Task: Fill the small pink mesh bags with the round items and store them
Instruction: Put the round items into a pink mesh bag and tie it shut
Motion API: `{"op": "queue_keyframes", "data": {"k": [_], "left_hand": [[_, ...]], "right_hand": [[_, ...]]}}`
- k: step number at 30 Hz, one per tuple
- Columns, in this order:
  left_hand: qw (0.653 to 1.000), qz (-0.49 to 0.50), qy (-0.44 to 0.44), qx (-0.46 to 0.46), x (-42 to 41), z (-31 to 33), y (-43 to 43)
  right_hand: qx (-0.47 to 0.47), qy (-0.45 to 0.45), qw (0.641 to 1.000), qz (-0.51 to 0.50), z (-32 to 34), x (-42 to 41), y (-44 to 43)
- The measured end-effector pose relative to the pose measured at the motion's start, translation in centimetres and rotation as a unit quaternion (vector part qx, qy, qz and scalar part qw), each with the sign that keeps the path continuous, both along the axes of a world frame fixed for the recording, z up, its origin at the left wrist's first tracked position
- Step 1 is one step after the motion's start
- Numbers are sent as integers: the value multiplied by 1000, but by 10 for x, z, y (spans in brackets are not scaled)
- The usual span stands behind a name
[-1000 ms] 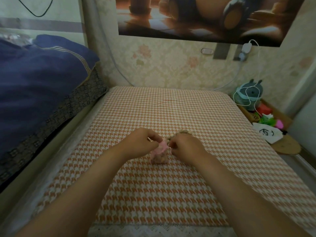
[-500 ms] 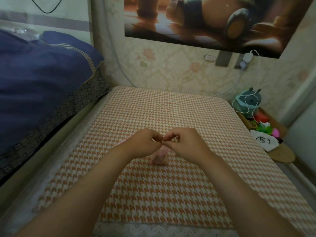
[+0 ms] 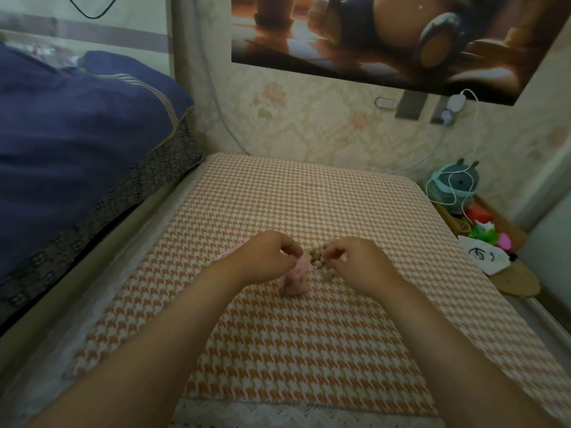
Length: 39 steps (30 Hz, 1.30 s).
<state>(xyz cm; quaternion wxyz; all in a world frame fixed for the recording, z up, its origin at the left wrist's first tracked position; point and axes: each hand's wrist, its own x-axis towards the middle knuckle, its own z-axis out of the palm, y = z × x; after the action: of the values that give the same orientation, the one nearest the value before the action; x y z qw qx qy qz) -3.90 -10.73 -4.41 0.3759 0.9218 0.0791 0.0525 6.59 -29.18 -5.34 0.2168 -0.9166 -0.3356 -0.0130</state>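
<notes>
Head view.

- Table cover (image 3: 309, 350): orange-and-white houndstooth, lace trim at the near edge.
- Pink mesh bag (image 3: 293, 282): mid-cover, between the two hands, its bulging lower part resting on the cloth, its gathered top raised.
- Left hand (image 3: 268, 257): fingers curled, pinching the bag's top.
- Round items (image 3: 321, 262): beige cluster just right of the bag, touching it.
- Right hand (image 3: 361, 264): fingers curled tight, pinching into the cluster; exactly what sits between the fingertips cannot be told.
- Further pink mesh (image 3: 229, 253): a strip showing at the far side of the left wrist.
- Blue bedding (image 3: 77, 134): left, well apart.
- Poster (image 3: 386, 35): far wall.
- Plush toy (image 3: 454, 183): far right, wound with a white cable (image 3: 463, 125).
- White pouch (image 3: 483, 257): right, lying on a round woven mat (image 3: 519, 282).
</notes>
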Motion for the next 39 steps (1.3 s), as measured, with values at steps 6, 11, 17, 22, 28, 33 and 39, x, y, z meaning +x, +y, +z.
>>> {"op": "queue_keyframes", "data": {"k": [6, 11, 17, 22, 28, 33, 39], "left_hand": [[1000, 0, -8, -4, 3, -2, -1], [1000, 1, -11, 8, 2, -3, 1], [1000, 2, -10, 11, 4, -5, 3], [1000, -4, -11, 0, 5, -6, 2], [999, -11, -21, -22, 2, -10, 4], [1000, -8, -17, -16, 0, -9, 6], [999, -22, -27, -25, 0, -8, 3]], "right_hand": [[-120, -47, 992, -8, -22, -1, 2], [-128, -49, 990, -20, -27, 4, 6], [63, 27, 997, -18, -3, 3, 9], [147, 52, 986, 50, 19, -13, 15], [82, 7, 992, 99, 15, -23, 23], [42, -18, 994, 101, 16, -23, 26], [-31, 29, 995, 85, 16, -23, 20]]}}
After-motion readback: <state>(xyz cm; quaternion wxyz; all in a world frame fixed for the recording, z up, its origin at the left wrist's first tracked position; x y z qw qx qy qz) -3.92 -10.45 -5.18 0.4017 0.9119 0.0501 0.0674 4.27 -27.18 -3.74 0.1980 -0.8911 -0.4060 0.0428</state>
